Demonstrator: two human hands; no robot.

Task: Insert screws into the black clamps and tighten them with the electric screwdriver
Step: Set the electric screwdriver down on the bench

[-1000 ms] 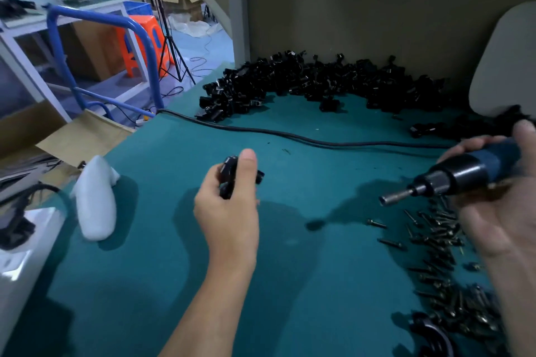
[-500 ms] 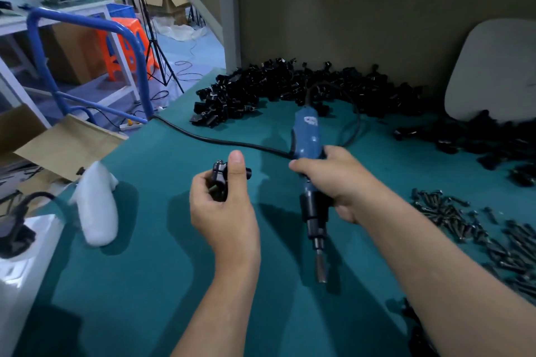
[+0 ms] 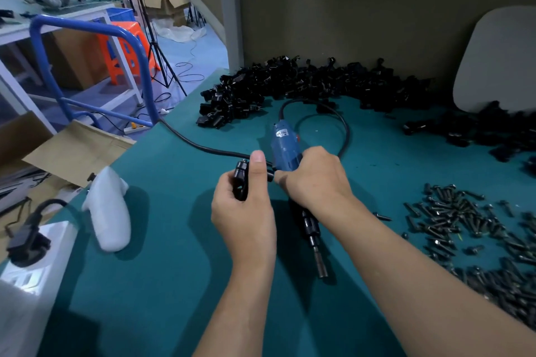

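- Head view: the left hand (image 3: 243,211) is wrapped round one black clamp (image 3: 240,180), held up over the teal counter (image 3: 162,284). The thumb lies flat up the front, so it covers the clamp's middle.
- The right hand (image 3: 316,180) has its fingers curled round the blue electric screwdriver (image 3: 285,145), right beside the clamp. That hand hides the tool's midsection. The blue body pokes out on the far side, and the dark bit (image 3: 320,264) points back toward the person, low over the counter.
- The tool's black cord (image 3: 343,130) loops on the counter between the hands and the big pile of clamps (image 3: 304,81) heaped along the back wall, then trails off the left edge.
- A spread of dark screws (image 3: 464,226) sits to the right, well apart from the hands, with one stray screw (image 3: 383,216) just beside the right forearm.
- On the left there's a white rounded object (image 3: 108,211), and nearer the corner a white power strip (image 3: 26,293) with a black plug (image 3: 24,240) in it.
- A grey rounded panel (image 3: 499,61) leans at the back right.
- Off the counter there's a blue rail (image 3: 87,27), an orange stool (image 3: 124,49), a tripod (image 3: 155,49) and cardboard (image 3: 75,153).
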